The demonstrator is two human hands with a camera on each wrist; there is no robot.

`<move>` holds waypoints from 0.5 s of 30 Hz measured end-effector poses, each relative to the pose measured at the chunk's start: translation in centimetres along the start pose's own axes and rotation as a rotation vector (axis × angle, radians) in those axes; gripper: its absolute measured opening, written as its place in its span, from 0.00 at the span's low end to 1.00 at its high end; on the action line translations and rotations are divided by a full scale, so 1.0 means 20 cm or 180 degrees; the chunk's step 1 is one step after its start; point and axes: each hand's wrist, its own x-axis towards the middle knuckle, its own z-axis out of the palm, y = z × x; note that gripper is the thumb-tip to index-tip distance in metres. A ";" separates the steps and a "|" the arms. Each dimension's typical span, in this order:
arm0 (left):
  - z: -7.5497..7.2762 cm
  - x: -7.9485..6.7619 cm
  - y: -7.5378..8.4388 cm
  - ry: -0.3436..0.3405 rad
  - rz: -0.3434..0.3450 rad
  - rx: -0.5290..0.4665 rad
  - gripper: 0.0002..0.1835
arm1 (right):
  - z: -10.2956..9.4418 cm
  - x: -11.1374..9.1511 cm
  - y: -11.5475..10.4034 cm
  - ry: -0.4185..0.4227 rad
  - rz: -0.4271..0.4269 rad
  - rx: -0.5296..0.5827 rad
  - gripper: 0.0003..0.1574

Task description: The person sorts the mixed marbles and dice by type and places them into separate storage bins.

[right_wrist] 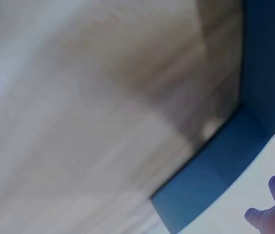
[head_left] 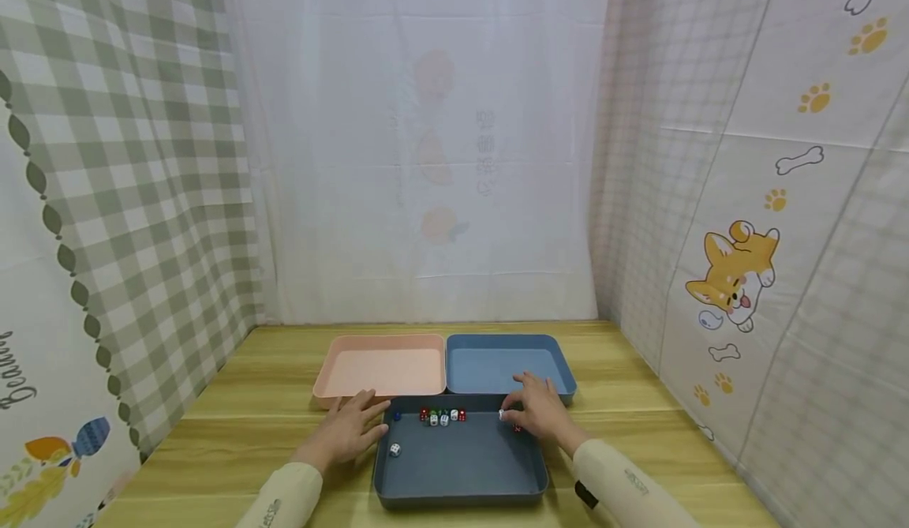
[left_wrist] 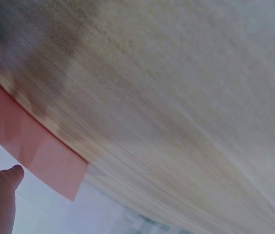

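A dark grey-blue tray [head_left: 461, 465] lies nearest me with several small dice in it. White, red and green dice [head_left: 443, 417] sit in a cluster near its far wall. A white die [head_left: 394, 450] and a dark blue die [head_left: 397, 416] lie toward the left side. My right hand [head_left: 543, 411] reaches over the tray's right side and pinches a white die [head_left: 501, 415] between thumb and finger. Below that hand a red die [head_left: 517, 428] partly shows. My left hand [head_left: 346, 432], fingers spread, is at the tray's left rim and holds nothing.
Behind the dark tray stand a pink tray [head_left: 387, 366] on the left and a blue tray [head_left: 507, 364] on the right, side by side. All rest on a wood-grain table [head_left: 234, 417]. Cloth curtains [head_left: 426, 141] hang at the back and both sides.
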 end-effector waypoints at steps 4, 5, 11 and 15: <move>-0.01 0.00 0.00 -0.0073 -0.0042 0.0002 0.28 | -0.04 0.07 0.01 0.0123 0.0038 -0.0026 0.03; -0.01 0.00 0.00 -0.0081 -0.0052 -0.0005 0.28 | -0.05 0.09 0.01 0.0151 0.0050 -0.0026 0.03; -0.02 0.00 0.01 -0.0098 -0.0044 -0.0029 0.29 | -0.10 0.19 0.04 0.0348 0.0259 -0.0187 0.04; -0.02 0.00 0.01 -0.0085 -0.0006 -0.0039 0.29 | -0.11 0.21 0.08 0.0409 0.0481 -0.0253 0.05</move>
